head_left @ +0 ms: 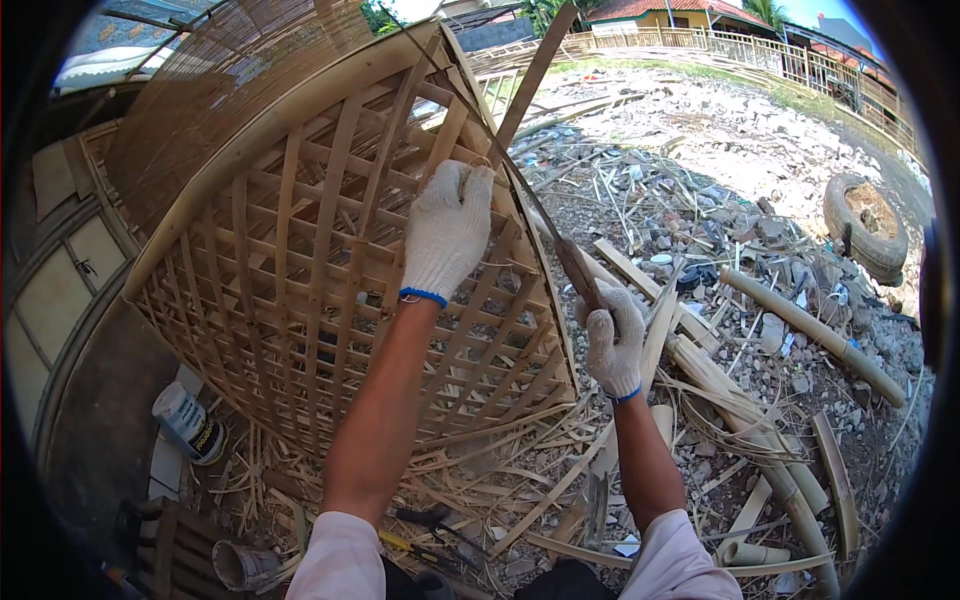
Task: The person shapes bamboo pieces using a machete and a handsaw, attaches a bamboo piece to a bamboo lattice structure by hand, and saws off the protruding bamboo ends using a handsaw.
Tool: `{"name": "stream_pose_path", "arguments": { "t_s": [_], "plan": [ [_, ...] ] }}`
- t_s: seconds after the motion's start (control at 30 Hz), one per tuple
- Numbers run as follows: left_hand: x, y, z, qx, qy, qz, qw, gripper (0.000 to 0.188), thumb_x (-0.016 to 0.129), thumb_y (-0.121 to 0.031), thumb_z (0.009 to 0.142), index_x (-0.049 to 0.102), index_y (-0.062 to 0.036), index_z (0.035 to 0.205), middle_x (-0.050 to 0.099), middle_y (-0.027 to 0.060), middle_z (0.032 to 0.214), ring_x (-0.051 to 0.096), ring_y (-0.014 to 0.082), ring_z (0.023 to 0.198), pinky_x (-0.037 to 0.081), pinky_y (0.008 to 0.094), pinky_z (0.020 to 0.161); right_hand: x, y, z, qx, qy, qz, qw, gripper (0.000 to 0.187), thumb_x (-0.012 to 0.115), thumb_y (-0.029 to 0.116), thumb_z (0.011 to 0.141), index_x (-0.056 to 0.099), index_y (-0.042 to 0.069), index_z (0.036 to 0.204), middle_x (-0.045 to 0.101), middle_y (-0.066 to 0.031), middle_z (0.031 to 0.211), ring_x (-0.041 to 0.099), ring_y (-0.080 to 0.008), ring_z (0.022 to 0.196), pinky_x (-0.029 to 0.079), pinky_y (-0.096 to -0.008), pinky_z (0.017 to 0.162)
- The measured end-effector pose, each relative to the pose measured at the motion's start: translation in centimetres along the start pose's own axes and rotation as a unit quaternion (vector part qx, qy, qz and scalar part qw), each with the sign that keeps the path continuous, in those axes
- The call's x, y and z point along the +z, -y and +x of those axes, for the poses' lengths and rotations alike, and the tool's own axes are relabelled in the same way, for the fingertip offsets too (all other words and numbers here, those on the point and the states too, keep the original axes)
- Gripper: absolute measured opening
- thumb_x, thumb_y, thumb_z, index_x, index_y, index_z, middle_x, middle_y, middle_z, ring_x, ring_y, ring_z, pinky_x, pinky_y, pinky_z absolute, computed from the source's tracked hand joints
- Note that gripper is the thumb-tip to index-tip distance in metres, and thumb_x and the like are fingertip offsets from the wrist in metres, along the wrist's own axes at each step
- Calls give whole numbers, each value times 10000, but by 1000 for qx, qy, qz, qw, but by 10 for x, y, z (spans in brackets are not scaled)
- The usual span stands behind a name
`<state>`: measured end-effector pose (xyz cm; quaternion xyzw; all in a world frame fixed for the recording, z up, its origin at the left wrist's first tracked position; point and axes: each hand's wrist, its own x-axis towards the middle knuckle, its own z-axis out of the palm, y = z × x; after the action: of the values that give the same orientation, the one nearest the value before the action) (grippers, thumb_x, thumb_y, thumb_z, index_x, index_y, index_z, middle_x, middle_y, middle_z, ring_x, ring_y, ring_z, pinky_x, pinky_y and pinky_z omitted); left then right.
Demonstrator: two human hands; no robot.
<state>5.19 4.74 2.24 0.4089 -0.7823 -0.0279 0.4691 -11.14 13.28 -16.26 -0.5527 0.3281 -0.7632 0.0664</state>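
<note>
A large woven bamboo lattice panel [330, 215], rimmed with a thick pale bamboo edge, stands tilted before me on the left. My left hand [447, 230], in a white knit glove with a blue cuff, is closed at its upper right edge. Its fingers pinch a flat bamboo strip [535, 80] that rises beyond the rim. In my right hand [613, 345], gloved alike, is the brown handle of a long-bladed knife [578, 268]. The narrow dark blade slants up and left along the panel's right edge, close to the left fingertips.
Rubble and bamboo offcuts cover the ground. Thick bamboo poles [815, 335] lie at right, with an old tyre [865, 228] farther back. A white bucket [188, 422] and a dirty pot [243, 565] stand lower left. Tools with yellow handles [400, 545] lie near my feet.
</note>
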Motion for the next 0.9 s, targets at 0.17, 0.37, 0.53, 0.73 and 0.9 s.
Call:
{"name": "stream_pose_path", "arguments": {
  "t_s": [0.17,0.37,0.53,0.73,0.9],
  "plan": [
    [19,-2,2,6,-106,43,993,370,578,-339,1045,638,13,948,656,181,827,639,318,781,488,443,772,11,-28,31,-95,-8,-27,995,276,687,230,939,647,-42,961,623,-195,916,626,-357,823,517,-403,791],
    [26,4,1,16,-139,28,990,372,620,-311,1036,633,19,865,628,138,762,598,242,716,472,401,717,-3,-54,23,-116,27,-10,993,221,689,198,922,654,-20,919,611,-188,859,628,-373,846,513,-440,830],
    [26,4,2,29,-139,24,990,361,608,-281,1050,618,27,861,603,114,744,562,216,704,463,385,705,12,-28,71,-133,19,-10,991,144,725,76,822,661,-14,915,610,-164,844,624,-381,843,511,-451,849],
    [29,4,2,-7,-131,5,991,339,616,-259,1048,597,27,868,589,109,737,547,207,696,459,380,697,-15,-72,29,-125,75,-6,989,155,696,123,884,639,-22,881,593,-175,820,607,-379,803,516,-435,860],
    [30,-1,1,0,-144,-23,989,341,634,-269,1020,589,20,845,582,147,744,582,298,719,456,433,711,-1,-37,67,-122,64,8,990,128,686,102,860,635,-13,878,562,-159,794,590,-346,814,507,-415,805]
  ]
}}
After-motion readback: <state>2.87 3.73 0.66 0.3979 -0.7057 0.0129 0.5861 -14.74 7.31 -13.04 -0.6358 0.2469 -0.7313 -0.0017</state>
